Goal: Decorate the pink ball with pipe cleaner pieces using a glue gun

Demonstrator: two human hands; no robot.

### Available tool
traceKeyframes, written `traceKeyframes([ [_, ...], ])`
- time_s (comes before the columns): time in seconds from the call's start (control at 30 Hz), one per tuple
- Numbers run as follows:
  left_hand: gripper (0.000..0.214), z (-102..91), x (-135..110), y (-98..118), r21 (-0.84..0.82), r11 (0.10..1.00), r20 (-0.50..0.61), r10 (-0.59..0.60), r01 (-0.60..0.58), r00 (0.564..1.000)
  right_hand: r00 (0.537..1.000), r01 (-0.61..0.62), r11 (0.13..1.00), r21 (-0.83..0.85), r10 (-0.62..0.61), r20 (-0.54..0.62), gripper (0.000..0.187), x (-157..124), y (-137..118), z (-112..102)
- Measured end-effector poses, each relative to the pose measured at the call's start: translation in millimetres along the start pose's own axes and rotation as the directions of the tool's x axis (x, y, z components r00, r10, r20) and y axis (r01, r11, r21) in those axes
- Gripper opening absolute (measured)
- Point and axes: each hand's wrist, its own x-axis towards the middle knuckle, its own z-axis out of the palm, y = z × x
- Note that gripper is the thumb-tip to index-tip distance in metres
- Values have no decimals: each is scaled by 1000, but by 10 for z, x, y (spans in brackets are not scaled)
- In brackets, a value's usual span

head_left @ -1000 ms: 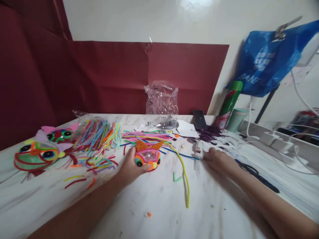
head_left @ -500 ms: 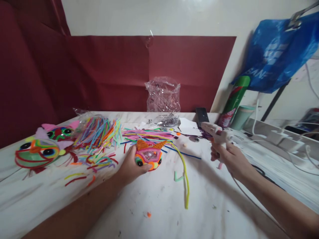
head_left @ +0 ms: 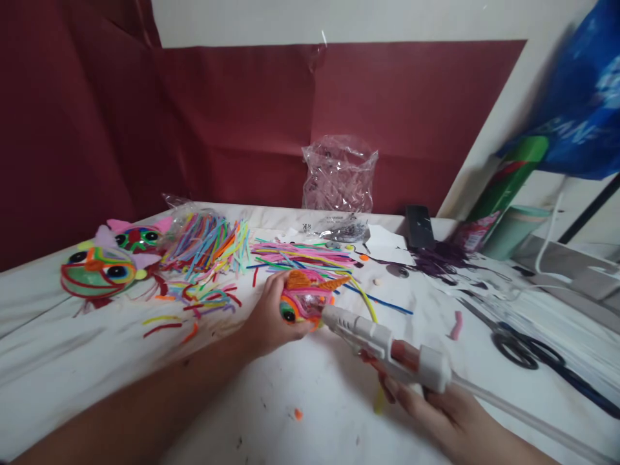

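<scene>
My left hand (head_left: 271, 313) is closed around a small round animal-face craft (head_left: 307, 298) made of pipe cleaners, with orange ears, a clear middle and a black-and-green eye. In my right hand (head_left: 436, 410) is a white hot glue gun (head_left: 368, 332), a long glue stick (head_left: 523, 413) trailing out of its back. The gun's nozzle points left and lies at the craft's right side; whether it touches cannot be told. Part of the craft's lower right is hidden behind the nozzle. A yellow pipe cleaner (head_left: 364, 294) runs behind the gun.
Two finished-looking animal faces (head_left: 97, 274) stand at the left beside bagged pipe cleaners (head_left: 203, 242). Cut pieces (head_left: 208, 300) and loose pipe cleaners (head_left: 295, 255) lie mid-table. Black scissors (head_left: 518, 345), purple scraps (head_left: 443, 258), a phone (head_left: 419, 227) and a green can (head_left: 508, 184) are at right.
My right hand has brought the glue gun left and down to the craft. The craft is tilted differently in my left hand. The view has shifted, and the scissors now show.
</scene>
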Motion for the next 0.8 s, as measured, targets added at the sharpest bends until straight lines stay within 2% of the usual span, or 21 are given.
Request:
traceKeyframes([
  [0.17, 71, -1, -5, 27, 38, 999, 1, 1, -2, 1000, 984, 168, 986, -17, -169, -57, 18, 85, -271, -59],
  [0.3, 73, 9, -7, 33, 37, 999, 0, 20, -20, 1000, 981, 189, 982, -21, -189, -51, 15, 119, -434, -55],
  [0.8, 81, 16, -21, -19, 53, 997, -12, 54, -53, 998, 971, 235, 972, -9, -236, -37, 8, 114, -415, -1],
])
